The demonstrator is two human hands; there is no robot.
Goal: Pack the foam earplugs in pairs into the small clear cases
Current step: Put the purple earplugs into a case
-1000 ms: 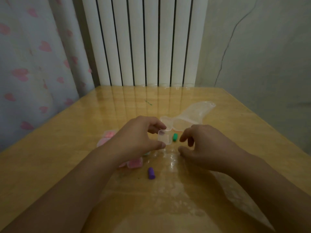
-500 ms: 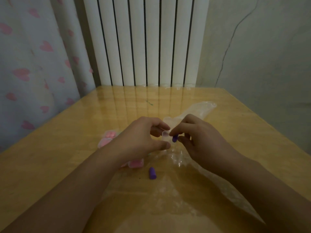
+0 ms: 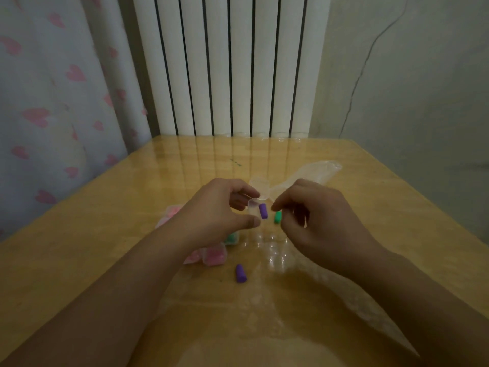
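wooden surface (image 3: pixel 105 234) before a white radiator (image 3: pixel 232 64). left hand (image 3: pixel 219 210) pinches an open clear case (image 3: pixel 255 207) holding a purple earplug (image 3: pixel 263 211). right hand (image 3: pixel 317 218) hovers beside, fingers loosely curled, holding nothing.

We cannot tell whether the purple earplug (image 3: pixel 263 211) sits inside the small clear case (image 3: pixel 254 207) or just at its mouth; the left hand (image 3: pixel 217 210) covers most of that case. The pink-filled cases (image 3: pixel 215 256) on the near left are partly hidden under the left forearm, so we cannot count them. The green earplug (image 3: pixel 277 217) is half hidden behind the right hand (image 3: pixel 317 221).
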